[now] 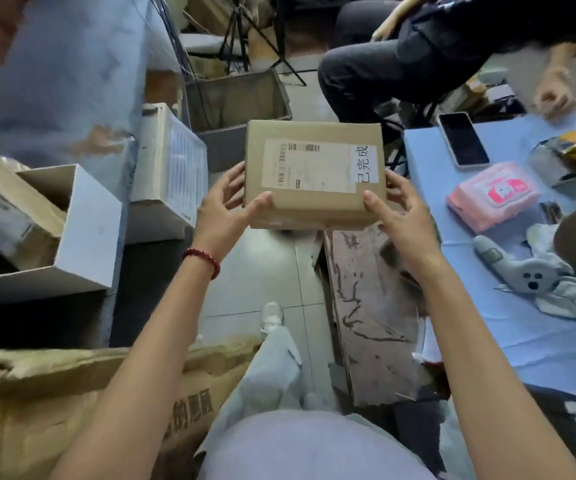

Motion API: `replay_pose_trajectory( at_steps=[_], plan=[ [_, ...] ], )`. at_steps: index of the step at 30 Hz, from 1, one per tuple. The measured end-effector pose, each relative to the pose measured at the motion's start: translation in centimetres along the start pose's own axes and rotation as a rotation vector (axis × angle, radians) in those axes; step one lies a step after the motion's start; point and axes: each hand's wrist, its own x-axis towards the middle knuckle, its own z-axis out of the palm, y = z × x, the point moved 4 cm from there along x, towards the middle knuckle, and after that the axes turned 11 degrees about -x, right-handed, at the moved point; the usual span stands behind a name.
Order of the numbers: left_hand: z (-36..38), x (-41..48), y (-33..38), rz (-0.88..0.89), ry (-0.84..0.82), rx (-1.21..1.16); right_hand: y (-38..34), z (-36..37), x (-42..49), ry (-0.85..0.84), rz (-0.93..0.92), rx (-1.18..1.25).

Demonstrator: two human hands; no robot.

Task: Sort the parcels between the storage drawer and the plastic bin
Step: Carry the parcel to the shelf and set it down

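Note:
A brown cardboard parcel [314, 209] with a white shipping label and a handwritten sticker is held in the air at the centre of the head view. My left hand [225, 209] grips its left side, thumb on top. My right hand [397, 216] grips its right side, thumb on the top face. A grey plastic bin [231, 98] stands on the floor just beyond the parcel. At the left an open white storage drawer [85, 233] holds several boxes.
A white crate [172, 161] leans between drawer and bin. A seated person [400, 57] is at the back right. A blue table [529, 327] at the right carries a phone [463, 138], a pink wipes pack [491, 199] and a grey plush toy. A large torn carton [71, 393] lies at the front left.

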Motion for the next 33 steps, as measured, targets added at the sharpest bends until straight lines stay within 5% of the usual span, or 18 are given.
replay_pose_trajectory(
  at_steps=[10, 18, 33],
  plan=[
    [-5.3, 17.3, 5.7, 0.144, 0.006, 0.047, -9.8, 6.0, 16.4, -0.030, -0.122, -0.014],
    [-10.6, 25.2, 3.5, 0.056, 0.122, 0.061, -13.1, 12.8, 25.9, -0.193, -0.128, -0.070],
    [-18.6, 33.1, 2.9, -0.070, 0.637, 0.053, -23.0, 27.3, 43.4, -0.721, -0.331, -0.165]
  ],
)
